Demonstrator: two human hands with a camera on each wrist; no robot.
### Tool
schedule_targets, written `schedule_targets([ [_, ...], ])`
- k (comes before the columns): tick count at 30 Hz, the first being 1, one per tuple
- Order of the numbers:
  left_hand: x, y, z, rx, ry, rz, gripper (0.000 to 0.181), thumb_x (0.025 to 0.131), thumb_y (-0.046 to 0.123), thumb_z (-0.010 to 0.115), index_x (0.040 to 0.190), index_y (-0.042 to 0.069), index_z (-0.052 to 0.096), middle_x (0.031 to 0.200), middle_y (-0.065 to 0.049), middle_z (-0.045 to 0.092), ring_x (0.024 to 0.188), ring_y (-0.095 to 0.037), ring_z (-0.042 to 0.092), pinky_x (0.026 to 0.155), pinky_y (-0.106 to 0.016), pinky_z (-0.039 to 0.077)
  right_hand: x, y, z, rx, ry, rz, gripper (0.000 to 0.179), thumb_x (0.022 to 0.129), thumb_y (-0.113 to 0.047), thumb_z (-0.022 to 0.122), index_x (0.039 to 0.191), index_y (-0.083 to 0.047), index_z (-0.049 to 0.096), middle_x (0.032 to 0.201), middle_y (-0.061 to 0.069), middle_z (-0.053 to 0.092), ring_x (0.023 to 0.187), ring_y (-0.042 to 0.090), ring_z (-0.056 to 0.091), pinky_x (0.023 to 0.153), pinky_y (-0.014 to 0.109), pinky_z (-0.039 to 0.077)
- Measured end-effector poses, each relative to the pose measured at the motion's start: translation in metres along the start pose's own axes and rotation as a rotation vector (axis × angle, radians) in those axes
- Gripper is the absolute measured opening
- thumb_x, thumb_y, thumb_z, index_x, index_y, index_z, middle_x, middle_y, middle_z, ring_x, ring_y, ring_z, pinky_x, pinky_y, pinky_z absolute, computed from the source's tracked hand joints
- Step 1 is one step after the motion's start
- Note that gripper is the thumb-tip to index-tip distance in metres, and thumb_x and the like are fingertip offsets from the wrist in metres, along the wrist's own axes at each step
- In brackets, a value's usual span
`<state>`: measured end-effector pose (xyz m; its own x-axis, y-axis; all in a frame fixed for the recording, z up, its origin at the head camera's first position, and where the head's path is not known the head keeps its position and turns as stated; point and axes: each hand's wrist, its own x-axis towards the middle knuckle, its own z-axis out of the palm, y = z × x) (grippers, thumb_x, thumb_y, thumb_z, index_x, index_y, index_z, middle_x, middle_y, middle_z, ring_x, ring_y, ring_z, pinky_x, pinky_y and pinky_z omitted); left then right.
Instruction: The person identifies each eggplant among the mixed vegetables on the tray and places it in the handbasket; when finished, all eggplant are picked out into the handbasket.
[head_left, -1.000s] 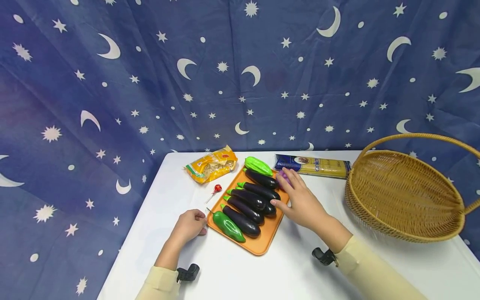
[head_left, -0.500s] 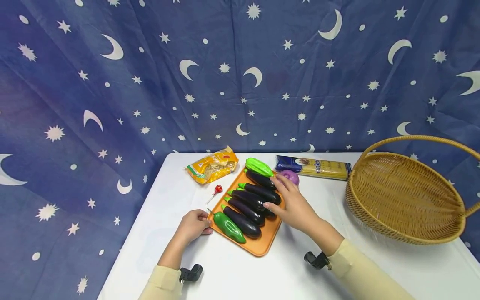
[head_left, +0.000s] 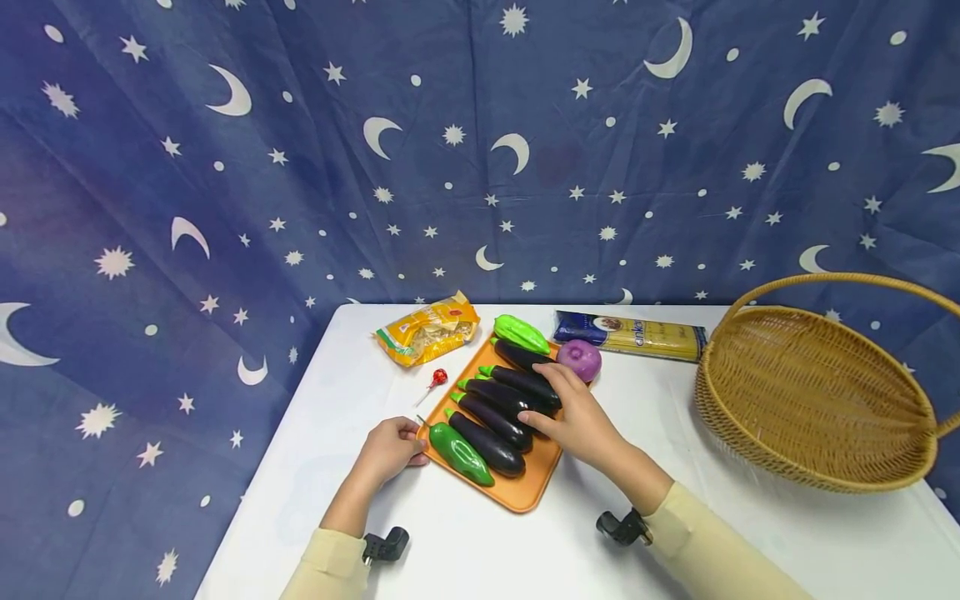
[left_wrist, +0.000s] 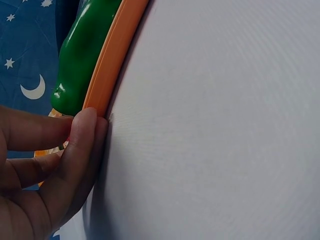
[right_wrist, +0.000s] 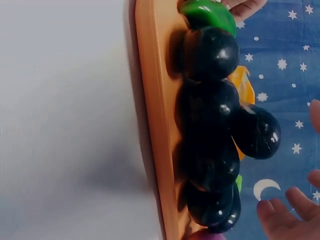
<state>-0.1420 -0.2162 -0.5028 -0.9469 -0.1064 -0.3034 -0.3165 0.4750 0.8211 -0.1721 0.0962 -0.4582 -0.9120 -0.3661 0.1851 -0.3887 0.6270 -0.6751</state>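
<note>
An orange tray [head_left: 517, 497] lies at a slant on the table, bearing several dark eggplants [head_left: 487, 446] with bright green caps. One eggplant [right_wrist: 257, 132] rests on top of the row in the right wrist view. A glossy green pepper [head_left: 459, 454] occupies the tray's near left side. My left hand [head_left: 390, 452] pinches the tray's left corner; in the left wrist view its fingertips meet the rim [left_wrist: 112, 60]. Over the eggplants' right ends, my right hand [head_left: 581, 423] is spread and holds nothing; its fingers [right_wrist: 280, 215] show apart from them in the right wrist view.
A purple onion [head_left: 580, 360] and a light green vegetable [head_left: 521, 333] are at the tray's far end. Behind lie a yellow bag [head_left: 427, 329] and a spaghetti pack [head_left: 630, 335]. A red lollipop [head_left: 438, 378] lies left, a wicker basket [head_left: 817, 400] stands right.
My right hand has left the purple onion, uncovering it, and moved left and nearer over the eggplants. My left hand has moved slightly right onto the tray's corner.
</note>
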Motion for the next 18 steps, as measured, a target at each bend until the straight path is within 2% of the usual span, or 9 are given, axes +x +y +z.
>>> schedule_targets([
  [6, 0.001, 0.000, 0.000, 0.020, -0.005, 0.001, 0.022, 0.090, 0.001, 0.070, 0.110, -0.007, 0.063, 0.087, -0.009, 0.059, 0.065, -0.013, 0.067, 0.062, -0.028, 0.062, 0.002, -0.002, 0.007, 0.048, -0.013, 0.047, 0.078, 0.085, -0.040, 0.081, 0.149, -0.013, 0.045, 0.152, 0.014, 0.041, 0.136, 0.036, 0.046, 0.112, 0.059, 0.040],
  [11, 0.001, 0.000, -0.001, 0.003, -0.010, -0.001, 0.022, 0.090, 0.000, 0.070, 0.110, -0.006, 0.063, 0.087, -0.010, 0.059, 0.065, -0.014, 0.068, 0.062, -0.029, 0.062, 0.004, -0.004, 0.014, 0.061, -0.019, 0.087, 0.076, 0.084, -0.038, 0.082, 0.147, -0.014, 0.047, 0.152, 0.012, 0.042, 0.131, 0.035, 0.051, 0.111, 0.056, 0.042],
  [18, 0.001, 0.001, -0.001, 0.012, -0.006, -0.003, 0.022, 0.090, 0.001, 0.070, 0.110, -0.006, 0.063, 0.087, -0.010, 0.059, 0.065, -0.014, 0.067, 0.061, -0.027, 0.062, 0.007, -0.004, 0.024, 0.060, -0.016, 0.104, 0.072, 0.085, -0.034, 0.082, 0.146, -0.014, 0.049, 0.151, 0.011, 0.044, 0.137, 0.033, 0.045, 0.114, 0.056, 0.039],
])
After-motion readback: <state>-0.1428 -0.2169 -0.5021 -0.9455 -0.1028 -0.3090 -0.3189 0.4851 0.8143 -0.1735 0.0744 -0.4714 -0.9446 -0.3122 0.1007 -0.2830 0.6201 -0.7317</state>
